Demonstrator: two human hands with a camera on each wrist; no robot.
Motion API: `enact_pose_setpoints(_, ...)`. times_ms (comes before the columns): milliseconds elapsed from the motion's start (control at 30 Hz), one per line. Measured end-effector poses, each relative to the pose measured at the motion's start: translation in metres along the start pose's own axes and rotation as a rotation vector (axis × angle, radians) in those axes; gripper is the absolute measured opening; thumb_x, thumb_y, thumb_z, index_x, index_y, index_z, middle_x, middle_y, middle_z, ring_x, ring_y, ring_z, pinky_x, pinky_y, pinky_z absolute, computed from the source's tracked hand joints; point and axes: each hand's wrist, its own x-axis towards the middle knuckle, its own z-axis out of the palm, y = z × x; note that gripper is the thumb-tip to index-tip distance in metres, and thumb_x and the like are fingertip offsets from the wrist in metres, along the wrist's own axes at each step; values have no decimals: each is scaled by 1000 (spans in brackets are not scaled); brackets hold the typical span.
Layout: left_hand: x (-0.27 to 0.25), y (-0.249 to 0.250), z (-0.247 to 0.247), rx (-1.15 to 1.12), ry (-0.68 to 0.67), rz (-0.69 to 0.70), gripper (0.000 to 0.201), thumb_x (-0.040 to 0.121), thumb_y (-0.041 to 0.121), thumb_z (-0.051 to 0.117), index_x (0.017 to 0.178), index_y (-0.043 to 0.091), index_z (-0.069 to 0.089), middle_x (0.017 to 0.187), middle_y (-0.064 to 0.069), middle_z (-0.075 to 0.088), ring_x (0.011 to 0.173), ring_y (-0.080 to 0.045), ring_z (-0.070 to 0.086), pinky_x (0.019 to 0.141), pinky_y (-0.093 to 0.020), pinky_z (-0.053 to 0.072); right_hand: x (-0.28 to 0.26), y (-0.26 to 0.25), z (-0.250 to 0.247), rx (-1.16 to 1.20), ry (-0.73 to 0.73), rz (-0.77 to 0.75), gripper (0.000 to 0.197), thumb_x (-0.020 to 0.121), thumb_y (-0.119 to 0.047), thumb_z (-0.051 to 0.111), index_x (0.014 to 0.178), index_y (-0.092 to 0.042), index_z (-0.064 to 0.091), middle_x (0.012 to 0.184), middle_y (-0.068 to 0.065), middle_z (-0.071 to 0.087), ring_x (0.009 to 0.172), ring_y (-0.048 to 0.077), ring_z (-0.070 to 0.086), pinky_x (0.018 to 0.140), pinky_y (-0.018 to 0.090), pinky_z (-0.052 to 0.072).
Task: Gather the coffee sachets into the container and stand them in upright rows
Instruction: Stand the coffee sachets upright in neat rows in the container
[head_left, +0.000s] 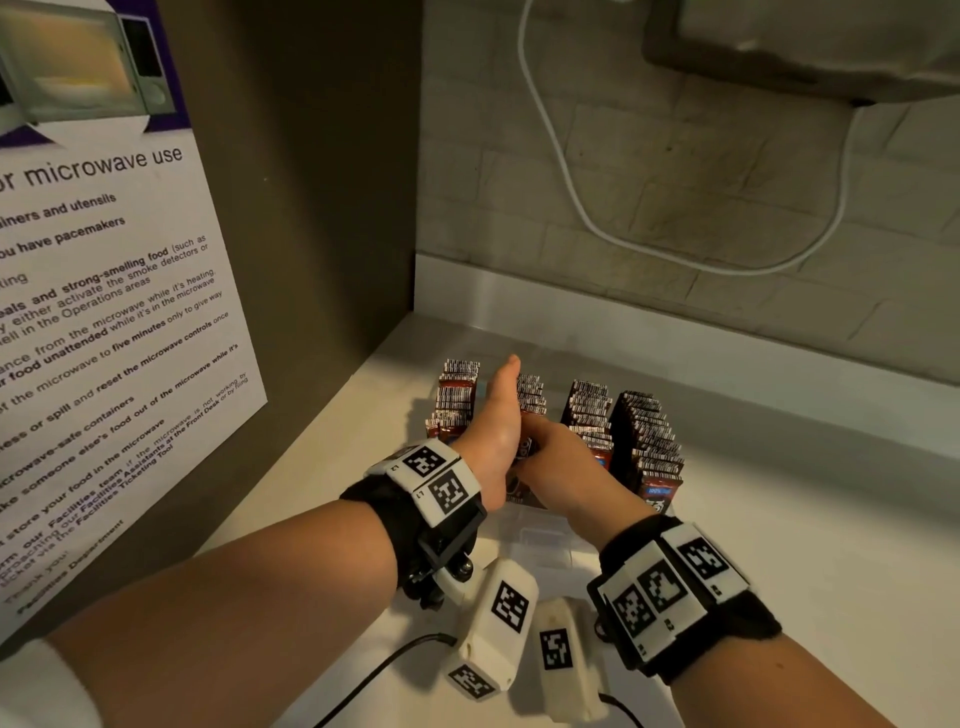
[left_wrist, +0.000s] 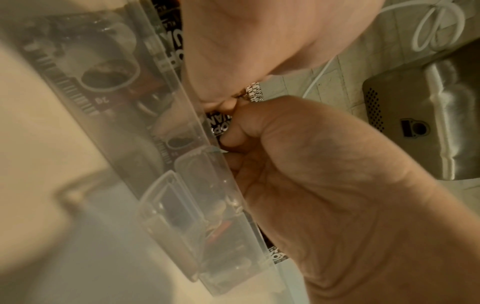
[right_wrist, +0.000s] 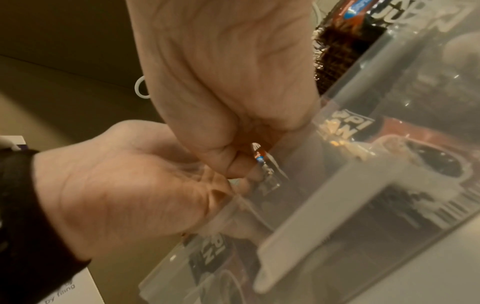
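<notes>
A clear plastic container (head_left: 530, 530) stands on the white counter and holds several upright rows of coffee sachets (head_left: 649, 441). My left hand (head_left: 493, 431) reaches into it between the first row (head_left: 457, 395) and the second row (head_left: 530, 395), thumb pointing up. Its fingers (left_wrist: 233, 139) curl against sachets just inside the container wall (left_wrist: 182, 185). My right hand (head_left: 561, 457) comes in from the right, touching the left. Its curled fingers (right_wrist: 241, 162) pinch a sachet (right_wrist: 259, 154) by the clear wall (right_wrist: 337, 205). Both hands' fingertips are hidden in the head view.
A dark side panel with a microwave notice (head_left: 104, 312) closes off the left. The tiled back wall carries a looping white cable (head_left: 571, 182), and an appliance (head_left: 805, 47) hangs at the top right. White counter (head_left: 831, 519) lies to the container's right.
</notes>
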Motion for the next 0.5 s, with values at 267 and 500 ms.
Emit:
enact_pose_setpoints(267,-7,5,-2,50,-31,2,102,72,84,40,146,13,39,145,-15,46,131,-29,46,111,-49,35,-2,-5,-3,-26,-32,26,36,83,10,44,114,-5,57,96,16,66,69,25,59,56,36,47)
enact_pose_setpoints(500,-8,4,-2,47,-5,13,100,72,84,43,143,13,44,141,-13,50,127,-27,49,109,-48,38,-4,-10,-1,19,-58,42,37,84,10,44,115,-9,54,94,12,64,63,16,52,51,26,40)
